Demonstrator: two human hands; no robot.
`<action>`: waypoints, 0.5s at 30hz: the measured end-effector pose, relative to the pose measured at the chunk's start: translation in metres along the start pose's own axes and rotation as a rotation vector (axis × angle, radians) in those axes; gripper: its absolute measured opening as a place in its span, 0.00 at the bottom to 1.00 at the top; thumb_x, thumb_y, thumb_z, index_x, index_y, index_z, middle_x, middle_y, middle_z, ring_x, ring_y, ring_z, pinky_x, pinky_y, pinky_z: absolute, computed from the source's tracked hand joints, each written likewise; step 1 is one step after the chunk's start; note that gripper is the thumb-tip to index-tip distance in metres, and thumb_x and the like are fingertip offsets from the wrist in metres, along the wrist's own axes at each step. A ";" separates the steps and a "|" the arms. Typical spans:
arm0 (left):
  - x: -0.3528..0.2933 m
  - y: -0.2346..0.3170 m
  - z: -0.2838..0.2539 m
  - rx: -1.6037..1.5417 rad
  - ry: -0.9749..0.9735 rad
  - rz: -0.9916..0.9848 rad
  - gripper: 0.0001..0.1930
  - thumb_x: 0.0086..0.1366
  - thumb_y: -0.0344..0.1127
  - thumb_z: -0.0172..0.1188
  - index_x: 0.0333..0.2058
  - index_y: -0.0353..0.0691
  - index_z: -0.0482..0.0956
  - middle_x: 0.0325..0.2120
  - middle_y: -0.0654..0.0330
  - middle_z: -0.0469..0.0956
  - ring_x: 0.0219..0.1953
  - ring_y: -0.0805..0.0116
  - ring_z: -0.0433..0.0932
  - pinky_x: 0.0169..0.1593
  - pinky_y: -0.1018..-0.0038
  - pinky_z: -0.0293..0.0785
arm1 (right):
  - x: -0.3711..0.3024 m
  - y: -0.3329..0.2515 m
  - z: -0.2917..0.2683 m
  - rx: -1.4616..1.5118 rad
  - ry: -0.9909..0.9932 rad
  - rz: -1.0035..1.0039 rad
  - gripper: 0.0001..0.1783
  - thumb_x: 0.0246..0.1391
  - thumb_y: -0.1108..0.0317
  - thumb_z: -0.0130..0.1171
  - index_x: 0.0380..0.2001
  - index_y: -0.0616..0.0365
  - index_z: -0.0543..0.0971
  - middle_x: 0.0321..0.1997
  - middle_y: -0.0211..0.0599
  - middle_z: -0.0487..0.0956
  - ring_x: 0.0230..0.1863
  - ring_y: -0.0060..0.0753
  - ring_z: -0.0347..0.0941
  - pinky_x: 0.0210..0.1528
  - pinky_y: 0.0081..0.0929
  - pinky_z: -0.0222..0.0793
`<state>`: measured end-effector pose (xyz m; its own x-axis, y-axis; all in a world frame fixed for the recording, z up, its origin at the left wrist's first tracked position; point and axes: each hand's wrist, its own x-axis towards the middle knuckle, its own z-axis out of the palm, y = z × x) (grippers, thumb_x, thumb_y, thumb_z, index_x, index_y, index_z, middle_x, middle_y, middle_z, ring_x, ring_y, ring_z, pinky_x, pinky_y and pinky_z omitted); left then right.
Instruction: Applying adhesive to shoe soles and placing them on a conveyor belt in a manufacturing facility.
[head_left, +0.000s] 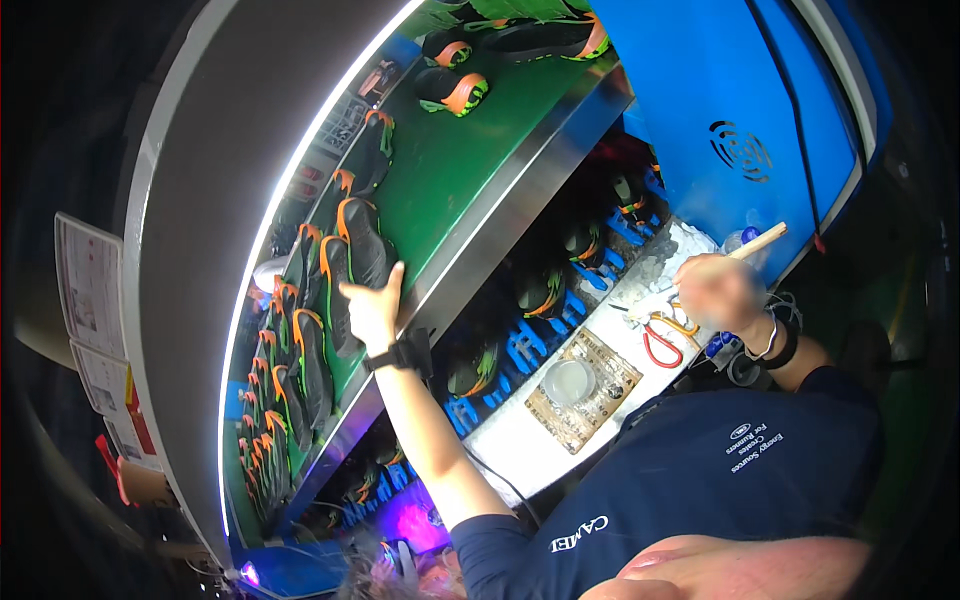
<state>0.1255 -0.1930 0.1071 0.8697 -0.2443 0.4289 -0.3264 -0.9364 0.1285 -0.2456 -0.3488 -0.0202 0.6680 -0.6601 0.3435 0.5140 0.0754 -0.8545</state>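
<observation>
A black shoe sole with an orange tip (366,240) lies on a green belt (470,165), just beyond the person's left hand (374,312). That hand is spread, thumb wide of the forefinger, beside the sole's near end; whether it touches the sole, I cannot tell. A dark band (402,354) circles its wrist. The right hand (715,290), well apart on the other side and partly blurred, is closed around a pale wooden stick (762,241), whose end juts out past the fingers. More black, orange and green soles (275,440) crowd the belt toward the lower left, and a rounded shoe piece (462,92) sits near its far end. Below the belt's metal edge (500,222), dark shoes (540,290) stand among blue holders (525,346). Nearer the person, a white ledge (508,435) carries a brown board (614,385) with a clear cup (569,382) on it. A red loop-shaped handle (660,363) lies close to the right hand. A blue panel (690,80) rises at upper right, and printed sheets (95,275) hang at far left.
</observation>
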 end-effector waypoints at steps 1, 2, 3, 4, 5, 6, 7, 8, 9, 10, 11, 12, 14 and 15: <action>0.008 0.002 0.000 -0.032 -0.015 -0.001 0.51 0.38 0.63 0.59 0.49 0.23 0.53 0.37 0.37 0.70 0.42 0.48 0.71 0.46 0.63 0.66 | 0.000 0.001 0.000 0.004 -0.028 0.000 0.05 0.47 0.75 0.51 0.29 0.66 0.73 0.17 0.30 0.69 0.14 0.12 0.58 0.15 0.10 0.52; 0.013 -0.002 -0.003 -0.132 0.049 -0.024 0.50 0.38 0.61 0.60 0.49 0.22 0.54 0.39 0.36 0.69 0.43 0.48 0.69 0.47 0.64 0.65 | 0.000 0.002 0.000 0.021 -0.029 0.009 0.05 0.47 0.74 0.51 0.29 0.66 0.73 0.17 0.30 0.69 0.14 0.12 0.58 0.15 0.10 0.52; 0.017 -0.006 -0.008 -0.223 0.106 -0.046 0.49 0.38 0.59 0.61 0.48 0.21 0.55 0.40 0.35 0.67 0.45 0.48 0.68 0.48 0.64 0.64 | 0.000 0.003 0.000 0.023 -0.014 0.004 0.05 0.47 0.74 0.51 0.29 0.66 0.73 0.17 0.30 0.69 0.14 0.12 0.58 0.15 0.10 0.52; 0.021 -0.014 -0.018 -0.307 0.203 -0.035 0.46 0.37 0.56 0.63 0.46 0.20 0.60 0.41 0.35 0.67 0.47 0.48 0.66 0.51 0.66 0.61 | 0.000 0.004 0.000 0.020 -0.017 0.012 0.05 0.47 0.74 0.51 0.29 0.65 0.73 0.17 0.30 0.69 0.14 0.12 0.58 0.15 0.10 0.52; 0.022 -0.029 -0.033 -0.492 0.180 0.017 0.44 0.37 0.54 0.65 0.44 0.20 0.64 0.42 0.37 0.66 0.48 0.50 0.65 0.53 0.67 0.58 | 0.000 0.005 0.000 0.026 -0.020 0.015 0.05 0.47 0.74 0.51 0.29 0.65 0.73 0.18 0.30 0.69 0.14 0.12 0.59 0.15 0.10 0.52; 0.021 -0.041 -0.046 -0.583 0.229 -0.007 0.35 0.40 0.48 0.66 0.41 0.23 0.67 0.40 0.43 0.70 0.43 0.57 0.70 0.48 0.70 0.64 | 0.002 0.007 -0.001 0.019 -0.031 0.019 0.05 0.47 0.74 0.51 0.29 0.65 0.73 0.18 0.30 0.69 0.14 0.12 0.59 0.15 0.10 0.52; 0.009 -0.062 -0.063 -0.890 0.151 0.128 0.25 0.45 0.40 0.64 0.37 0.26 0.69 0.35 0.48 0.73 0.36 0.64 0.73 0.41 0.75 0.68 | 0.002 0.009 0.000 0.011 -0.037 0.036 0.05 0.47 0.74 0.52 0.29 0.64 0.73 0.18 0.30 0.69 0.14 0.12 0.59 0.15 0.10 0.52; -0.001 -0.074 -0.075 -1.048 0.264 0.159 0.15 0.48 0.34 0.60 0.34 0.33 0.70 0.26 0.58 0.71 0.27 0.72 0.70 0.25 0.83 0.64 | 0.004 0.014 0.001 0.008 -0.023 0.072 0.05 0.47 0.74 0.52 0.28 0.64 0.73 0.17 0.30 0.69 0.14 0.11 0.59 0.15 0.10 0.52; -0.018 -0.087 -0.085 -1.175 0.383 0.174 0.18 0.49 0.30 0.58 0.39 0.33 0.65 0.29 0.57 0.70 0.29 0.69 0.71 0.30 0.80 0.67 | 0.005 0.018 0.001 0.027 -0.038 0.082 0.05 0.47 0.74 0.52 0.28 0.64 0.73 0.17 0.29 0.69 0.14 0.11 0.59 0.15 0.10 0.52; -0.030 -0.099 -0.103 -1.359 0.325 0.210 0.20 0.52 0.32 0.54 0.42 0.31 0.61 0.33 0.54 0.69 0.33 0.66 0.71 0.37 0.74 0.68 | 0.006 0.024 0.002 0.010 -0.030 0.131 0.03 0.47 0.74 0.52 0.27 0.63 0.73 0.17 0.28 0.68 0.14 0.11 0.58 0.15 0.11 0.52; -0.052 -0.109 -0.114 -1.456 0.341 0.135 0.21 0.52 0.29 0.49 0.44 0.25 0.60 0.40 0.45 0.67 0.41 0.60 0.70 0.40 0.72 0.70 | 0.009 0.032 0.004 -0.015 -0.056 0.151 0.03 0.47 0.74 0.52 0.27 0.62 0.73 0.17 0.27 0.68 0.14 0.11 0.58 0.15 0.11 0.52; -0.069 -0.114 -0.117 -1.331 0.531 0.168 0.23 0.51 0.29 0.48 0.46 0.25 0.60 0.41 0.43 0.67 0.40 0.59 0.70 0.43 0.71 0.69 | 0.012 0.043 0.007 -0.038 -0.072 0.173 0.03 0.47 0.74 0.52 0.26 0.62 0.73 0.17 0.27 0.68 0.15 0.11 0.59 0.16 0.11 0.53; -0.126 -0.121 -0.110 -1.349 0.253 0.019 0.24 0.50 0.33 0.48 0.47 0.26 0.63 0.41 0.45 0.68 0.41 0.57 0.71 0.46 0.69 0.67 | 0.016 0.069 0.016 -0.095 -0.139 0.226 0.04 0.47 0.72 0.53 0.26 0.62 0.73 0.18 0.27 0.69 0.19 0.12 0.62 0.20 0.11 0.57; -0.141 -0.120 -0.093 -1.451 0.088 0.011 0.24 0.50 0.34 0.48 0.46 0.27 0.63 0.41 0.46 0.69 0.41 0.57 0.71 0.46 0.68 0.67 | 0.018 0.084 0.021 -0.106 -0.201 0.247 0.05 0.47 0.71 0.53 0.27 0.63 0.73 0.19 0.27 0.69 0.22 0.13 0.63 0.22 0.11 0.59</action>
<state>0.0075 -0.0227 0.1139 0.8571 -0.1834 0.4814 -0.4592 0.1519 0.8753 -0.1791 -0.3384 -0.0778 0.8634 -0.4704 0.1822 0.2719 0.1298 -0.9535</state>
